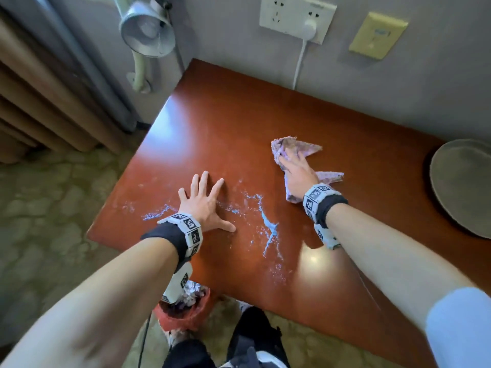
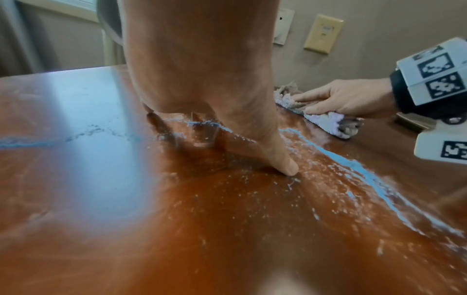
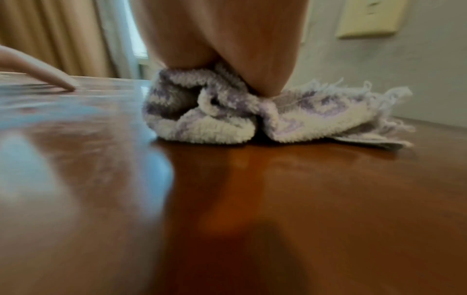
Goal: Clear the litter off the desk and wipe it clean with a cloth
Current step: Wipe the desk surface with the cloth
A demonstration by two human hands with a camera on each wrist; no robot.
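A reddish-brown desk (image 1: pixel 239 123) carries streaks of blue-white residue (image 1: pixel 268 224) near its front. My left hand (image 1: pixel 204 203) lies flat on the desk with fingers spread, among the streaks; its thumb (image 2: pixel 283 161) touches the surface. My right hand (image 1: pixel 299 173) presses down on a bunched purple-and-white cloth (image 1: pixel 295 147) to the right of the streaks, fingers laid fairly straight over it. The right wrist view shows the cloth (image 3: pixel 215 119) crumpled under the palm, its frayed edge trailing right. In the left wrist view the cloth (image 2: pixel 326 121) sticks out beneath the right hand (image 2: pixel 348 99).
A grey round plate (image 1: pixel 462 181) sits at the desk's right edge. A red bin (image 1: pixel 186 312) holding crumpled litter stands on the floor by the front left corner. A white cable (image 1: pixel 299 65) drops from a wall socket behind the desk. A lamp (image 1: pixel 146 30) hangs at back left.
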